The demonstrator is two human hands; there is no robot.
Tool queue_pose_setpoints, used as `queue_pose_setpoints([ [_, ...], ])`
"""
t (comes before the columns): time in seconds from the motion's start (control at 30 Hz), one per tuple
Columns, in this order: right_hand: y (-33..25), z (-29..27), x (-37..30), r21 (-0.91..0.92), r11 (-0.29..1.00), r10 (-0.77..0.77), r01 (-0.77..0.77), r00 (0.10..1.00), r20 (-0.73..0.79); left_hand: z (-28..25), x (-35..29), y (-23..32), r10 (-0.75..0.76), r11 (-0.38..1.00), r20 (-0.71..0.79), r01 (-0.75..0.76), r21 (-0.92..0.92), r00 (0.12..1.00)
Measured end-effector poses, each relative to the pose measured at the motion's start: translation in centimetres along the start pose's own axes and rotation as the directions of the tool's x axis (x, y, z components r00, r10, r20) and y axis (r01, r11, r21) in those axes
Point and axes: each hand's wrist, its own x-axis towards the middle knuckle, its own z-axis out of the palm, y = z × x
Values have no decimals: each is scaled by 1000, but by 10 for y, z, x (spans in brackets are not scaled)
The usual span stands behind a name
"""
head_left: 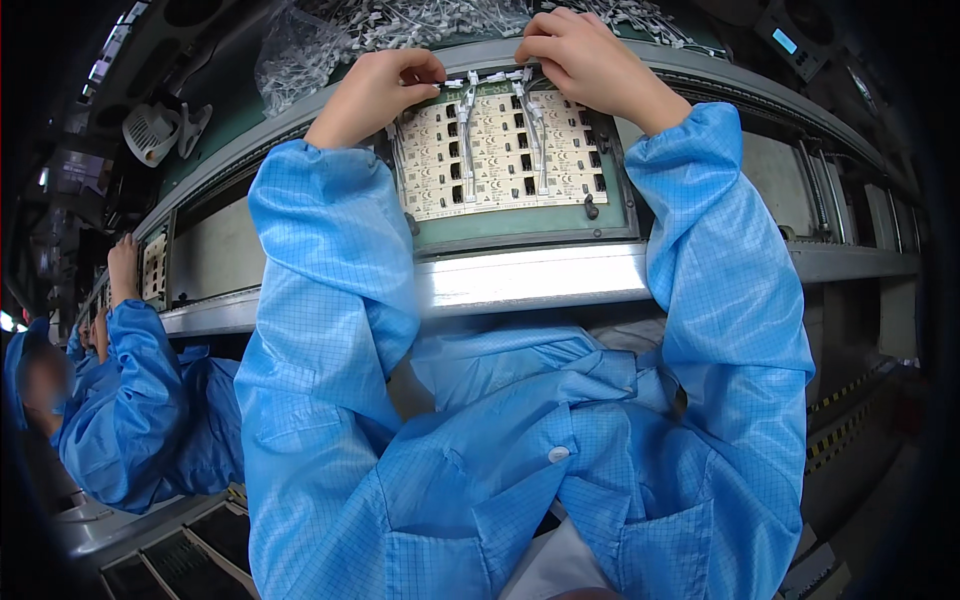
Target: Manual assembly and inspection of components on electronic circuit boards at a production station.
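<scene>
A panel of cream-coloured circuit boards, with rows of black parts, lies in a dark-framed green carrier. White wire leads with small plastic connectors run down across the panel. At its far left edge, my left hand has thumb and fingers closed around the end of a white connector lead. My right hand pinches another white connector at the far edge. Its fingertips partly hide that piece.
Heaped white connector leads, some in clear plastic, lie beyond the line's far rail. A shiny metal rail runs along the near side. At left, another person in blue works at the same line near a second panel. A white device stands far left.
</scene>
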Motion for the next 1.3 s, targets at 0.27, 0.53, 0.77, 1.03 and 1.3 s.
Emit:
queue_pose_setpoints([
  [0.27,-4,-1,2,-68,997,-27,26,1000,-10,-6,-13,-22,171,985,-41,-171,14,984],
  [0.53,10,14,-3,-89,996,-26,21,998,-56,-1,-8,-13,185,983,-90,-186,0,979],
  [0.77,10,7,-7,-74,997,-18,12,996,-83,0,-15,0,272,958,-161,-252,133,949],
  [1.03,11,-12,-12,52,998,36,-33,998,-60,-4,-25,-14,177,980,-162,-190,-63,971],
  [1.3,-24,-8,-31,165,986,12,-25,997,78,-17,-37,-14,324,936,-247,-272,222,913],
])
